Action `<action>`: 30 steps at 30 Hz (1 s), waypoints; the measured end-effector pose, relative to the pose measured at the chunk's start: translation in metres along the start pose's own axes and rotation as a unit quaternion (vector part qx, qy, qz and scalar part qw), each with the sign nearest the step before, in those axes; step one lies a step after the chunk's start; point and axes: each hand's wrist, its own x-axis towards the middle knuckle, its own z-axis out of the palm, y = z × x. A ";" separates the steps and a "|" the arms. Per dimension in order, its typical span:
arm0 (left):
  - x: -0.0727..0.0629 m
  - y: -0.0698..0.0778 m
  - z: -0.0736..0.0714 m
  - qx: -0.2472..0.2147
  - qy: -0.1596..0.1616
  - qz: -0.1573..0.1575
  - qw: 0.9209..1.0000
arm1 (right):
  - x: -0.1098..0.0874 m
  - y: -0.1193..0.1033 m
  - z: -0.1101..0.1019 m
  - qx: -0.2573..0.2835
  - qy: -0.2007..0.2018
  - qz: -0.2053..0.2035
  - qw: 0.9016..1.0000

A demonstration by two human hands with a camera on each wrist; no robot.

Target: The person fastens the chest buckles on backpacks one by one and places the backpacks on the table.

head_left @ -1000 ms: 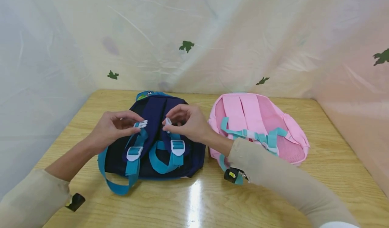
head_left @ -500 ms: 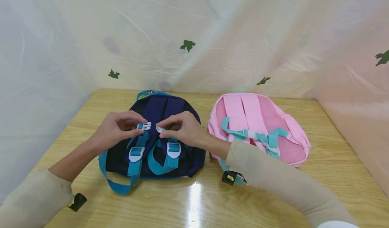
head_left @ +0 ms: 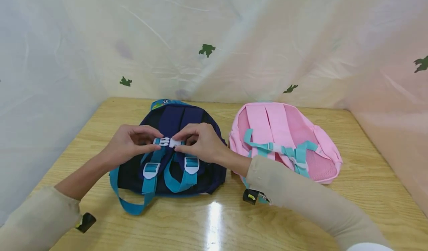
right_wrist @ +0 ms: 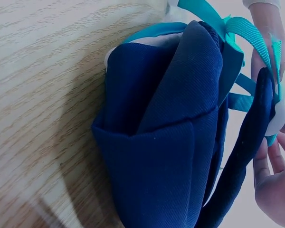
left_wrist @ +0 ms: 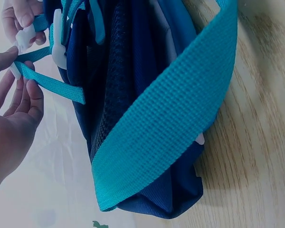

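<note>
A navy backpack (head_left: 133, 176) with teal straps lies on the table, its shoulder straps facing up. Between thumb and fingers my left hand (head_left: 125, 143) pinches the pronged half (head_left: 164, 142) of a white side-release buckle. The socket half (head_left: 174, 143) is pinched in my right hand (head_left: 207, 143). Both halves face each other over the shoulder straps, a narrow gap apart. In the left wrist view, the left hand (left_wrist: 12, 128) holds its half with a teal webbing end (left_wrist: 57, 88) hanging loose. The right wrist view shows the right hand (right_wrist: 275, 190) partly, its buckle half hidden.
To the right a pink backpack (head_left: 291, 128) lies straps up, its teal chest strap (head_left: 260, 145) buckled across. Both bags rest on a wooden table (head_left: 167, 225). A pale curtain (head_left: 160, 39) with green leaf shapes hangs behind.
My right hand has moved left, bringing the socket half close to the pronged half and turning it to face the prongs. The left hand has shifted slightly right.
</note>
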 end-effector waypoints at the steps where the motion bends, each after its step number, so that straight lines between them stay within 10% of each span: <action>1: 0.000 -0.001 0.000 -0.001 -0.001 0.003 1.000 | 0.000 0.000 0.000 -0.001 -0.001 -0.001 1.000; 30: 0.004 -0.002 0.006 -0.003 0.010 0.000 1.000 | 0.002 -0.001 -0.001 -0.048 0.021 0.060 0.997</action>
